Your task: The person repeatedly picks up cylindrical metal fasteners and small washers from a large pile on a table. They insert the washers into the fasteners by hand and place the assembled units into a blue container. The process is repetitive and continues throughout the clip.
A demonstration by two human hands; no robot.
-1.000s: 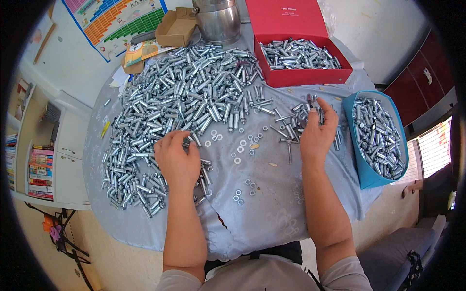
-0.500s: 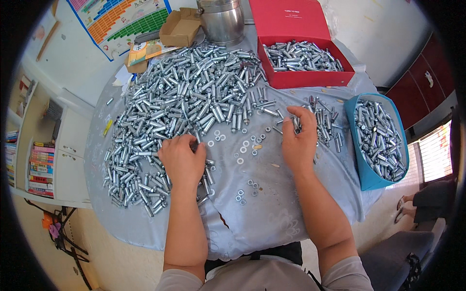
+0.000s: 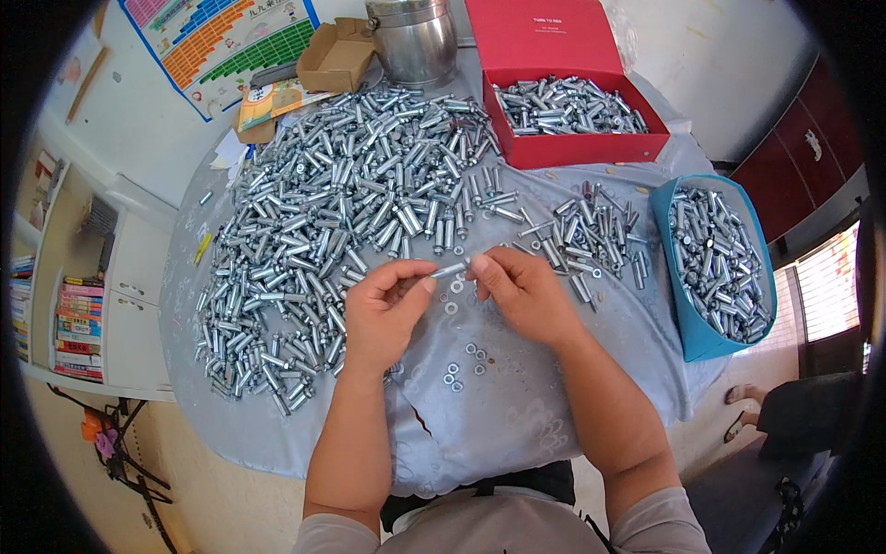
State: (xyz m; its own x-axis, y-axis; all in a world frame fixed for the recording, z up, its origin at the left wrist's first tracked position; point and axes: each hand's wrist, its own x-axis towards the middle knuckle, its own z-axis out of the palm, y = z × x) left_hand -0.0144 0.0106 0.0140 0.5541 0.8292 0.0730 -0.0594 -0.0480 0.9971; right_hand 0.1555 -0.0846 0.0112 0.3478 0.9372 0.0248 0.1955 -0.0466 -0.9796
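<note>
Between my two hands is a silvery expansion bolt (image 3: 449, 270), held almost level above the cloth. My left hand (image 3: 386, 312) pinches its left end with thumb and forefinger. At its other end the thumb and fingers of my right hand (image 3: 522, 294) are closed; whether a nut or washer is in them too is hidden. Under and in front of the hands lie loose washers (image 3: 450, 308) and several nuts (image 3: 453, 368). A big heap of expansion bolts (image 3: 305, 222) spreads to the left and behind. Beyond my right hand lies a smaller pile of bolts (image 3: 591, 231).
A red box (image 3: 591, 150) full of bolts stands at the back right, lid raised. Right of it, nearer me, is a blue fabric bin (image 3: 715, 334) of bolts. A metal pot (image 3: 413, 46) and an open cardboard box (image 3: 337, 57) stand at the back edge of the cloth-covered table (image 3: 498, 434).
My left hand has risen from the heap's edge and moved right. My right hand has come left and down from the small pile. Both now meet at one bolt over the washers.
</note>
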